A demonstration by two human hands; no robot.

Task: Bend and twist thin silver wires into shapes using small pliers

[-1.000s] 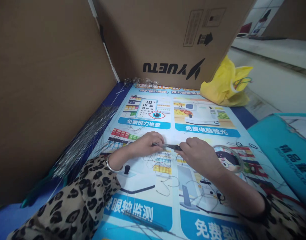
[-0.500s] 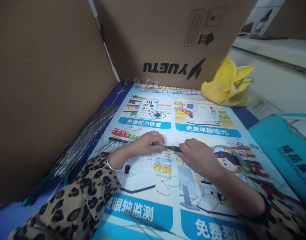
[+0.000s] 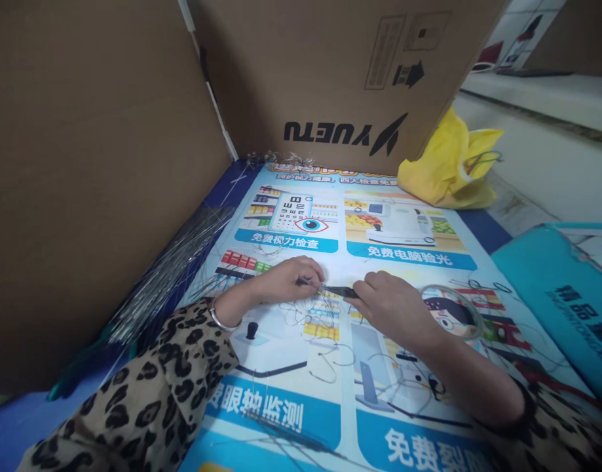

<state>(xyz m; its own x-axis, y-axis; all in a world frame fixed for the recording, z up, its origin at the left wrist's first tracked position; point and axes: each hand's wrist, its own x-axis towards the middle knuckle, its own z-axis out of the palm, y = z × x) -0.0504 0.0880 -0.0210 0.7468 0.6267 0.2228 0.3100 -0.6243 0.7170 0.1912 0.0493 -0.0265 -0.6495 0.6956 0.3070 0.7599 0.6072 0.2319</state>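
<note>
Taking the tip of the tool as the middle of my dial, I have brown cardboard walls (image 3: 340, 72) standing at ten and twelve o'clock, and a printed eye-check sheet (image 3: 347, 341) spread beneath the work. Well out at three lies a turquoise box (image 3: 561, 295); a crumpled yellow bag (image 3: 441, 174) rests between one and two, and a bundle of straight wires (image 3: 168, 275) slants at nine.

Nearer in, the right hand (image 3: 396, 305) is at three, fingers wrapped around a dark slim tool (image 3: 342, 291), probably pliers, nose toward nine. The left hand (image 3: 283, 280) is at nine, thumb and fingertips pinching a thin wire piece (image 3: 321, 287) right at the nose. Whether the jaws bite it, I cannot tell.

To do this well, I judge the left pinch should be firm and close to the nose, so the wire cannot spin, with small, even wrist turns on the right; too hard a squeeze could kink it. I'd mind the loose loops (image 3: 325, 360) at six, thin, dark and curved, which could snag.

The wire piece looks silvery, mostly hidden by fingertips, its shape too fine to read.
</note>
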